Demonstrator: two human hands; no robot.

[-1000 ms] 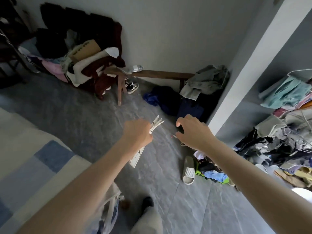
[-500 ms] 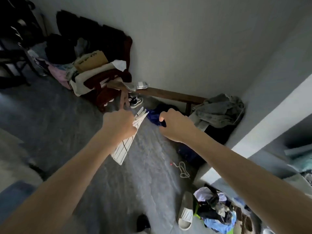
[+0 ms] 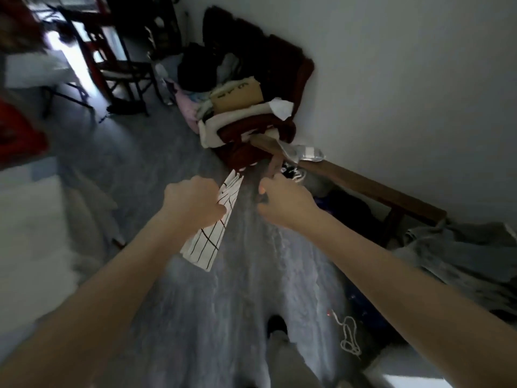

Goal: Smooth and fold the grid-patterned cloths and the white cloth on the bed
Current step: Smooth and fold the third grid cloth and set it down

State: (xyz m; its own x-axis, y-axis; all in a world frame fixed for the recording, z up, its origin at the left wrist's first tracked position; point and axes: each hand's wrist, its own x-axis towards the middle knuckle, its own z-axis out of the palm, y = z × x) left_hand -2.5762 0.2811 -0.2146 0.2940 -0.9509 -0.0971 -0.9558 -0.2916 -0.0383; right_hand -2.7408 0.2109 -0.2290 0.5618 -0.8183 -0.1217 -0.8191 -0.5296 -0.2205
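My left hand [image 3: 193, 200] is closed around a folded white cloth with a black grid pattern [image 3: 208, 242], which hangs down from the fist over the grey floor. Its upper end sticks out above my knuckles. My right hand [image 3: 282, 203] is beside it, a little apart, with fingers curled and nothing visibly in them. The pale edge of the bed [image 3: 25, 242] shows blurred at the left. No white cloth is identifiable in this view.
A chair piled with clothes and a cardboard piece [image 3: 237, 113] stands against the wall ahead. A wooden bench [image 3: 372, 189] runs along the wall to the right, with grey clothing [image 3: 461, 256] heaped at its end. Dark chairs [image 3: 117, 60] stand at far left. A cord [image 3: 348, 336] lies on the floor.
The view has swung left and up, away from the clothes pile and slipper toward the loaded chair. My left hand still holds the grid cloth; both hands stay close together.
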